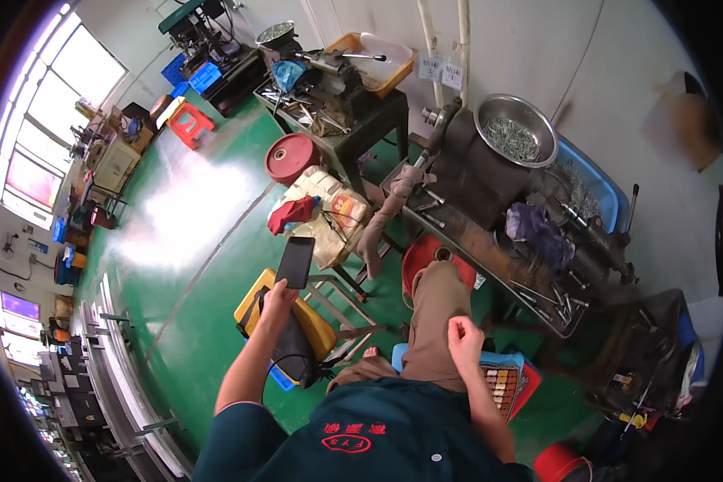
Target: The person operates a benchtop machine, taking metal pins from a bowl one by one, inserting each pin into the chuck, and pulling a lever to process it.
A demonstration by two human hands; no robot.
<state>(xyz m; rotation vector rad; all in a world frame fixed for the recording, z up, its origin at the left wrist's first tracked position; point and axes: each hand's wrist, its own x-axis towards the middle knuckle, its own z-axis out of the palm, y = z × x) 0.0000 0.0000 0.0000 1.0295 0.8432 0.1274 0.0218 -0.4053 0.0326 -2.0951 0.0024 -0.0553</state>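
Observation:
My left hand (278, 302) is closed around the lower end of a black smartphone (296, 262), holding it out over the floor with its dark face up. Under that forearm a black bag (299, 353) lies against a yellow stool seat (253, 301). Beside my right thigh is my right hand (464, 344), its fingers curled in and nothing visible in them. A beaded seat cushion (502, 390) shows just below it. Beyond the phone, a red cloth (292, 214) rests on a padded chair or stool (335, 210).
To my right stands a machine bench (490, 261) with a steel bowl of small metal parts (516, 138), a blue tray (594, 185), a purple rag (538, 230) and loose wrenches. A red round base (438, 255) lies near my leg. Long metal bars (124, 386) lie at the left.

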